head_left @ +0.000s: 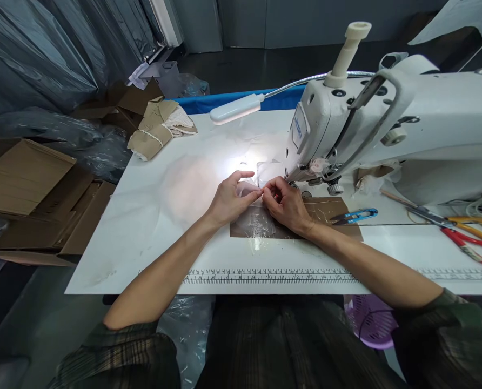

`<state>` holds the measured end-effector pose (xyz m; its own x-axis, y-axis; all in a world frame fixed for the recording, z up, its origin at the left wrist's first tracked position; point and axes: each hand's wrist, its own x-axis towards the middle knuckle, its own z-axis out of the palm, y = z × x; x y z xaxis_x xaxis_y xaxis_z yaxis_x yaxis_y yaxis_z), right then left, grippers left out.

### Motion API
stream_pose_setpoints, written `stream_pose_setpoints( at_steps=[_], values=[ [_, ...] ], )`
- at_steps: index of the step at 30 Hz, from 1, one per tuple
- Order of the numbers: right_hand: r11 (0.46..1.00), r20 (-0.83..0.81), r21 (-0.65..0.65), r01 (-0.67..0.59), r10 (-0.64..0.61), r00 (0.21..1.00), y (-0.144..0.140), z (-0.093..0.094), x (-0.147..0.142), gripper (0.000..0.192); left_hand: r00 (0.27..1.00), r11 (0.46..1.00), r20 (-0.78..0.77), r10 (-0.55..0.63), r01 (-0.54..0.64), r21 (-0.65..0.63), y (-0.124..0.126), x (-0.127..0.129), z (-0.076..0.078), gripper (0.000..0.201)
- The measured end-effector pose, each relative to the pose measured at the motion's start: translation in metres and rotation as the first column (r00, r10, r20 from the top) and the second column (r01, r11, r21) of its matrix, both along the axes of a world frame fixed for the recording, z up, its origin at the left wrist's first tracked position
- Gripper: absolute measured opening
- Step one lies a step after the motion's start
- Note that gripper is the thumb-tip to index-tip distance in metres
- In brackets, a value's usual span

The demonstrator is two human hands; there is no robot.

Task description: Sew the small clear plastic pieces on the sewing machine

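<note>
Both hands pinch a small clear film piece [261, 186] just left of the sewing machine [387, 124] head. Left hand [228, 197] half open, thumb and forefinger closed on it; right hand [285, 202] curled, fingertips gripping, likely to keep it flat. Blue snips [356, 216] lie beside the machine base.

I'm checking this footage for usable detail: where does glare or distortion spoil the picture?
Head view: the lamp burns out the white table just beyond the left hand and right hand, washing out the thin clear piece they pinch; the wide lens bows the sewing machine and ruler strip; corners fall dark.
</note>
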<state>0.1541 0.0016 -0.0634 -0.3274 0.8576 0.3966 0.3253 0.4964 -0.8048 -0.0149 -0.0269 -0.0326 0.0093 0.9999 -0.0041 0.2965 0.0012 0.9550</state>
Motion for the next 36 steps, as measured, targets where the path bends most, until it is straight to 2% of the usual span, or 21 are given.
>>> stream_pose_setpoints(
  at_steps=[3, 5, 7, 10, 14, 17, 19, 23, 29, 32, 36],
  values=[
    [0.998, 0.011, -0.055, -0.019, 0.019, 1.0, 0.002, -0.001, 0.0, 0.007, 0.997, 1.0, 0.07, -0.009, 0.011, -0.027, 0.001, -0.002, 0.001, 0.056],
    [0.996, 0.032, -0.086, -0.031, 0.033, 0.999, 0.003, 0.003, 0.0, 0.012, 0.988, 0.997, 0.149, -0.042, 0.052, -0.062, 0.002, -0.005, 0.005, 0.059],
    [0.992, 0.074, -0.104, -0.066, 0.074, 0.995, 0.001, 0.011, 0.002, 0.017, 0.965, 0.982, 0.237, -0.112, 0.144, -0.121, 0.0, -0.008, 0.011, 0.063],
    [0.972, 0.141, -0.118, -0.202, 0.218, 0.966, -0.011, 0.03, 0.016, 0.018, 0.907, 0.926, 0.337, -0.253, 0.328, -0.185, -0.007, -0.007, 0.022, 0.067],
    [0.946, 0.146, -0.115, -0.302, 0.317, 0.937, -0.051, 0.05, 0.062, 0.018, 0.863, 0.855, 0.325, -0.388, 0.468, -0.224, -0.03, 0.017, 0.032, 0.067],
    [0.92, 0.094, -0.26, -0.294, 0.327, 0.94, -0.091, 0.053, 0.099, 0.019, 0.853, 0.806, 0.295, -0.43, 0.51, -0.301, -0.058, 0.046, 0.036, 0.066],
    [0.897, 0.05, -0.347, -0.274, 0.31, 0.95, -0.117, 0.05, 0.118, 0.017, 0.838, 0.765, 0.34, -0.427, 0.535, -0.358, -0.077, 0.064, 0.035, 0.064],
    [0.907, 0.004, -0.352, -0.232, 0.249, 0.969, -0.159, 0.038, 0.142, 0.017, 0.807, 0.697, 0.472, -0.355, 0.564, -0.442, -0.112, 0.093, 0.023, 0.06],
    [0.928, -0.085, -0.321, -0.19, 0.171, 0.982, -0.204, 0.019, 0.164, 0.012, 0.795, 0.654, 0.555, -0.243, 0.557, -0.512, -0.148, 0.121, -0.001, 0.062],
    [0.906, -0.11, -0.381, -0.184, 0.153, 0.982, -0.221, 0.007, 0.173, 0.01, 0.796, 0.625, 0.572, -0.199, 0.553, -0.551, -0.158, 0.131, -0.015, 0.064],
    [0.841, -0.164, -0.508, -0.186, 0.117, 0.979, -0.236, -0.008, 0.178, 0.014, 0.797, 0.592, 0.574, -0.19, 0.559, -0.58, -0.163, 0.14, -0.034, 0.067]
  ],
)
